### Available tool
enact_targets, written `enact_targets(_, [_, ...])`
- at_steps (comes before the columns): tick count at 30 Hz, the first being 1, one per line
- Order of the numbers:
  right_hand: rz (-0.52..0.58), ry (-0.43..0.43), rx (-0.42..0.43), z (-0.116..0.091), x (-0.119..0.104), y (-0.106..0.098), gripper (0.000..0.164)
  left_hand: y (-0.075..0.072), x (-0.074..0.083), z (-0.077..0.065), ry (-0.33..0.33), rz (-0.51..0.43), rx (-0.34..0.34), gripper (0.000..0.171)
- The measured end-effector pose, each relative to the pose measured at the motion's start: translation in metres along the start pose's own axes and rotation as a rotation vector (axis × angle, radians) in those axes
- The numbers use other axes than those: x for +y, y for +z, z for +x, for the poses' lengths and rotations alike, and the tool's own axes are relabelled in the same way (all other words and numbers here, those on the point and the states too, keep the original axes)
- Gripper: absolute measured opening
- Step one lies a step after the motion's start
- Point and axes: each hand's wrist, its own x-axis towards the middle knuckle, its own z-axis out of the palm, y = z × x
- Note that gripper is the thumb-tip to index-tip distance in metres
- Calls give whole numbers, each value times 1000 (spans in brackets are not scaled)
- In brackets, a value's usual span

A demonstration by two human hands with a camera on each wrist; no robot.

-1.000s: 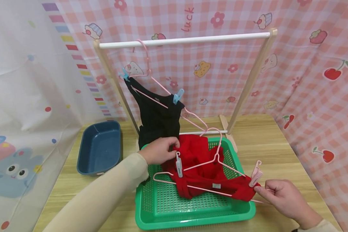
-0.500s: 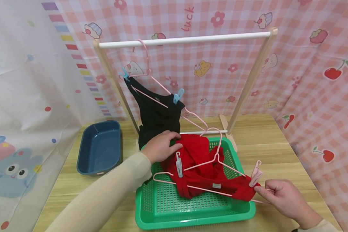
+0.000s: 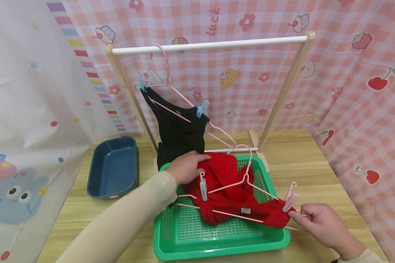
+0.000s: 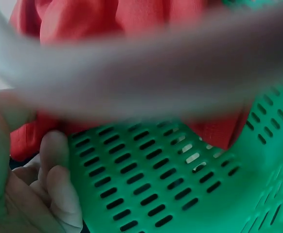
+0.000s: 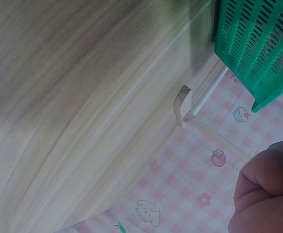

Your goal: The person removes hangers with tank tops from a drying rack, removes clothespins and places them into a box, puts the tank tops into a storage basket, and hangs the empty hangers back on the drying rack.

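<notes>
A red garment point(image 3: 222, 166) with a pale neck label lies on a pink hanger point(image 3: 227, 186), over and partly inside a green basket point(image 3: 214, 253). A grey clothespin point(image 3: 203, 188) sits on its left strap, a pink clothespin point(image 3: 290, 201) on its right strap. My left hand point(image 3: 185, 168) grips a fold of the garment by the basket's left side; the left wrist view shows red cloth point(image 4: 27, 141) between thumb and fingers. At the right end, my right hand point(image 3: 327, 224) pinches the hanger, thumb at the strap's edge. The right wrist view catches only its curled fingers point(image 5: 273, 179).
Behind the basket stands a rack with a white bar point(image 3: 237, 44). A black top point(image 3: 181, 135) hangs there from another pink hanger, held by light blue clothespins point(image 3: 202, 109). A dark blue tub point(image 3: 113, 168) is on the wooden table point(image 3: 296, 160) at left.
My left hand first loosened from the red cloth, with thumb and fingers parting. It then shifted slightly right and took hold of the cloth again. The right hand has stayed put.
</notes>
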Motion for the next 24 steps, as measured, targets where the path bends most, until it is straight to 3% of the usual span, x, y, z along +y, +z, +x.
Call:
enact_targets(6, [2, 6, -1, 0, 0, 0, 53, 2, -2, 2, 9, 17, 47, 47])
enact_targets(12, [-12, 13, -7, 0, -1, -1, 54, 2, -1, 2, -23, 36, 91, 40])
enact_targets(24, [-24, 14, -2, 0, -1, -1, 55, -3, 1, 0, -10, 34, 87, 25])
